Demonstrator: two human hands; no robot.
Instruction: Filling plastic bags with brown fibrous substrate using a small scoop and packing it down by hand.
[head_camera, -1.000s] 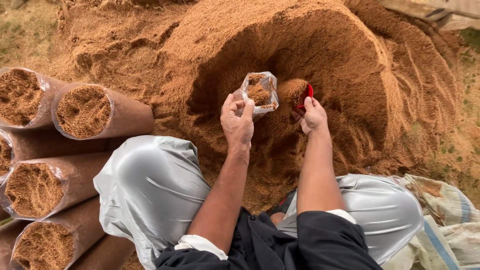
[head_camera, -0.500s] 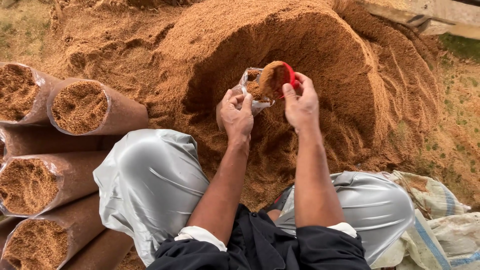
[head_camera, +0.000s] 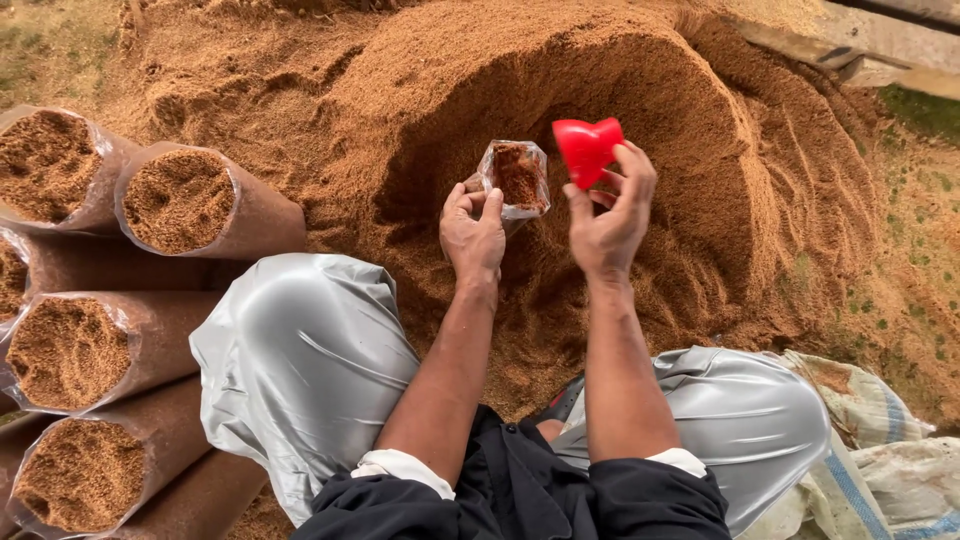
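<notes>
My left hand (head_camera: 474, 228) holds a small clear plastic bag (head_camera: 518, 178) by its rim, mouth up, partly filled with brown sawdust. My right hand (head_camera: 610, 215) grips a red plastic scoop (head_camera: 587, 148), tipped just right of the bag's mouth and looking empty. Both hands hover in front of a hollow dug into a big sawdust mound (head_camera: 640, 110). My knees in shiny grey trousers (head_camera: 300, 360) frame the arms.
Several filled sawdust bags (head_camera: 180, 205) lie stacked on their sides at the left, open ends toward me. A woven sack (head_camera: 880, 450) lies on the ground at the lower right. Grass patches (head_camera: 925, 110) show at the right edge.
The right hand lifted the red scoop out of the mound, brought it over the bag and tipped it. The bag now holds more sawdust.
</notes>
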